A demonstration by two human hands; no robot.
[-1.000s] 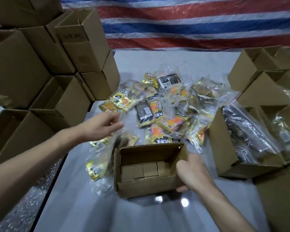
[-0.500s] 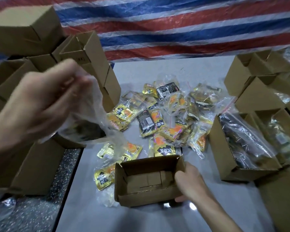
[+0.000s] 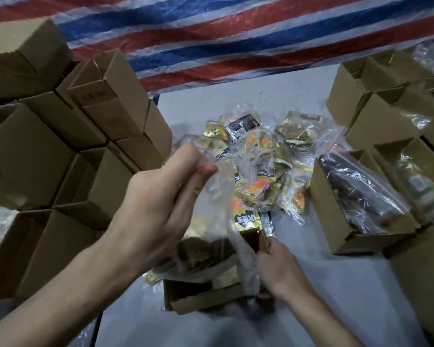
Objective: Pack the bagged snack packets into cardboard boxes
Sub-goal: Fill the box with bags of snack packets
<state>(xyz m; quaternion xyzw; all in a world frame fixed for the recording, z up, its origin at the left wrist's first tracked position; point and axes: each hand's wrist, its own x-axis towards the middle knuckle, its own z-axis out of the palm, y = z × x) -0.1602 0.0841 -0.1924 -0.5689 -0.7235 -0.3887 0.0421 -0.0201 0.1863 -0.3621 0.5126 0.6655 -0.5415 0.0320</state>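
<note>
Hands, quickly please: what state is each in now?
Left hand: pinches the clear plastic bag of snack packets.
Right hand: grips the wall of the small brown cardboard box.

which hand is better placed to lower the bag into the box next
Left, probably. The left hand pinches the top of the clear bag, which hangs over the open box. The right hand grips the box's right wall, steadying it.

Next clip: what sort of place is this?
Probably an informal packing station, perhaps a small warehouse: stacks of open cardboard boxes on both sides, a pile of bagged snack packets on a grey table, and a striped tarp behind.
</note>
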